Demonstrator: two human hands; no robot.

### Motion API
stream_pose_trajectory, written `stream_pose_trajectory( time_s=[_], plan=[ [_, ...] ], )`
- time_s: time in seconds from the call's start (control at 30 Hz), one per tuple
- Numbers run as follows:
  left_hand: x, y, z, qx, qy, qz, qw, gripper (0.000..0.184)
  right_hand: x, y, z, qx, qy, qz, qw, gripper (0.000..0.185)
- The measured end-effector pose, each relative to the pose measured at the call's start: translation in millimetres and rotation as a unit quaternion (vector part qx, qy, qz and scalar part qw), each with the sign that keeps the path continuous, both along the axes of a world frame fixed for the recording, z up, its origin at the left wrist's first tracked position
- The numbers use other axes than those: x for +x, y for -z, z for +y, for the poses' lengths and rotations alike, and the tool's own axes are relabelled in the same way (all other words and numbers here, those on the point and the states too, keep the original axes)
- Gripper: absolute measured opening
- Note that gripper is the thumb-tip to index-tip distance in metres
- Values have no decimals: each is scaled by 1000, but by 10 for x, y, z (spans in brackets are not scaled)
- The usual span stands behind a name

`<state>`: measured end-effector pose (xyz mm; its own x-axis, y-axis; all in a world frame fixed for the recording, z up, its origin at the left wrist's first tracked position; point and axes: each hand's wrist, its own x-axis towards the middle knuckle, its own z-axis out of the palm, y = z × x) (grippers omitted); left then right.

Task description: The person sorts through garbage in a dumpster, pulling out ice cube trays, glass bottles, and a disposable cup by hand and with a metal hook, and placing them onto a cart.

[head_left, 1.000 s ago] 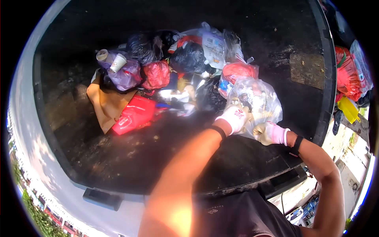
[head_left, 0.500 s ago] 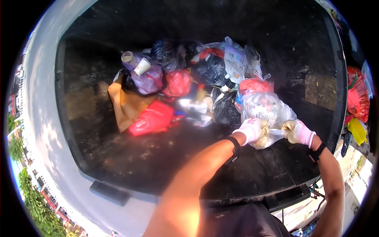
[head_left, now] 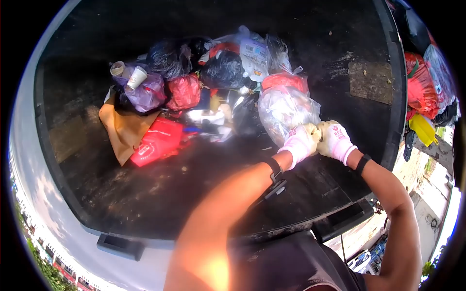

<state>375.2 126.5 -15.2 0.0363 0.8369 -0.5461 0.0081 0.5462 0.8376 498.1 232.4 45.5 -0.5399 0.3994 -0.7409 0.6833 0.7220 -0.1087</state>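
Holds clear plastic bag [head_left: 286,109] at its near edge, with left hand [head_left: 302,139] and right hand [head_left: 335,139] gloved and drawn close together. Has fingers of both hands curled closed on the plastic; cannot make out exact grip behind the knuckles. Places bag at right side of heap, over dark container floor [head_left: 213,194], against red bag [head_left: 284,80]. Notes farther left: red carrier bag [head_left: 158,140], brown paper bag [head_left: 125,132], purple bag [head_left: 148,97] with white cup [head_left: 137,77] on top.
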Motion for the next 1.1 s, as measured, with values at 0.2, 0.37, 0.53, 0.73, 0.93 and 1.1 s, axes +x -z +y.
stream_pose_trajectory(
  time_s=[0.2,0.37,0.53,0.73,0.93,1.1],
  plan=[
    [124,-207,10,20,-41,-32,998,33,208,256,98,23,-54,7,998,22],
    [-163,-1164,-91,138,232,-331,904,33,260,275,383,85,64,-114,988,36],
    [-298,-445,-99,126,250,-38,959,42,536,248,462,52,21,-131,990,31],
    [-613,571,-271,30,227,180,957,54,786,600,502,53,-57,-221,972,36],
    [-491,383,-310,53,275,314,907,65,768,554,452,53,-88,-195,975,39],
    [16,641,-182,10,306,372,876,41,761,605,371,26,-150,-203,967,36]
  ],
)
